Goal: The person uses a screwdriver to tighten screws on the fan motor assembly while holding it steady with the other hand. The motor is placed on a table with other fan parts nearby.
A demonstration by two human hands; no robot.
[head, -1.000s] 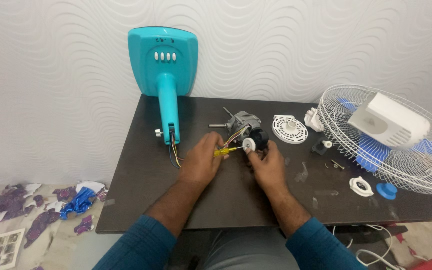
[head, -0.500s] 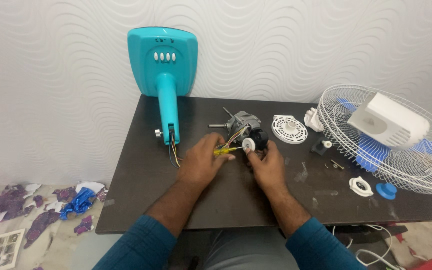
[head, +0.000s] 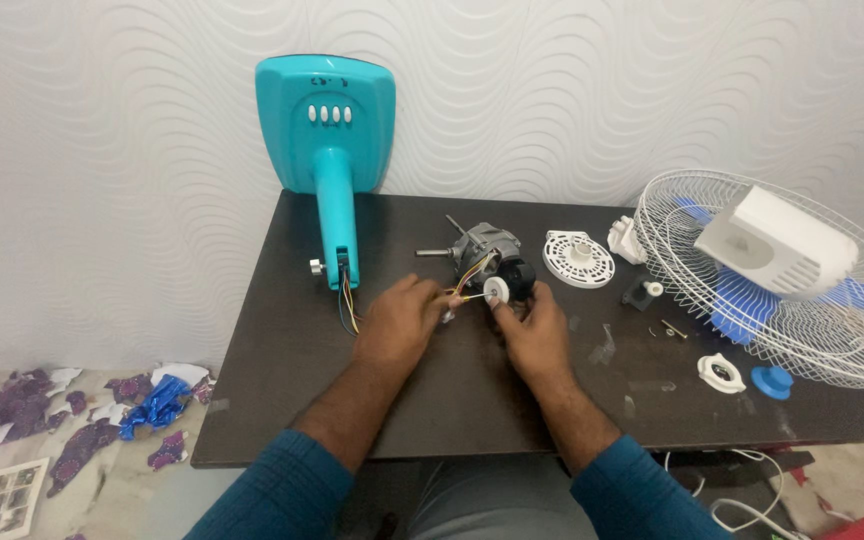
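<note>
Both forearms, in teal sleeves, reach forward from the bottom edge and angle inward, so the hands sit close together. The left hand lies palm down, knuckles up, fingers curled and bunched toward the right. The right hand is also palm down, thumb and forefinger pinched together at its tip.

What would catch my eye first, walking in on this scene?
The turquoise fan base leaning against the wall at the dark table's back edge. At the middle, the left hand and right hand work on a small motor trailing coloured wires. Far right lies a white wire fan guard.
</note>
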